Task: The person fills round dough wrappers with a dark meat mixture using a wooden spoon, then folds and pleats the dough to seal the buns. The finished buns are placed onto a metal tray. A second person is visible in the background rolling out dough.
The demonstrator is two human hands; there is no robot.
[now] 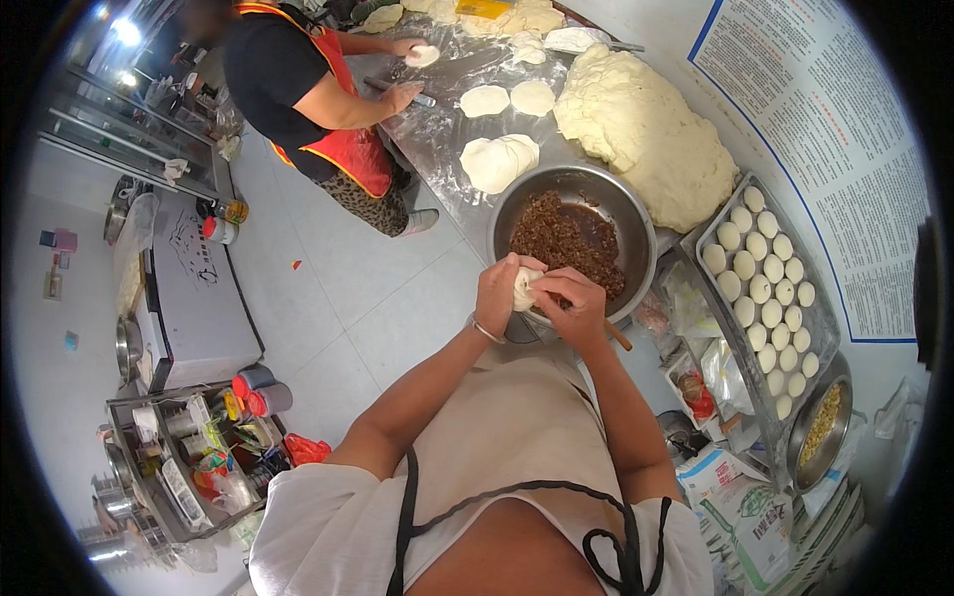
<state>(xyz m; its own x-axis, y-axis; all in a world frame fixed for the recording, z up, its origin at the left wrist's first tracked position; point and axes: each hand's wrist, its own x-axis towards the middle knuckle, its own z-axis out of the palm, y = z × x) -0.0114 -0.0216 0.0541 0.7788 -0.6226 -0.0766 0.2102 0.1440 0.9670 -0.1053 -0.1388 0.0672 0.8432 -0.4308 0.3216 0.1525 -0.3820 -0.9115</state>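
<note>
My left hand (498, 294) cups a piece of white dough gathered like a bun (526, 289) over the near rim of a large steel bowl (647, 246). The fingertips of my right hand (572, 302) pinch the dough's gathered edge. Dark brown minced filling (548, 227) lies in the bowl, with some liquid beside it. A wooden handle (618, 337) sticks out below my right hand. Beyond the bowl is an overlapping pile of flat dough rounds (498, 162), with separate rounds (484, 100) farther off. A big mass of dough (641, 134) rests at the bowl's right.
A co-worker (320, 104) in a red apron stands at the floured worktop (440, 141), holding a dough round and touching a rolling pin (399, 91). At right are a tray (704, 249) of round buns and a steel bowl (801, 477) of yellowish food. Shelving (171, 477) stands at lower left.
</note>
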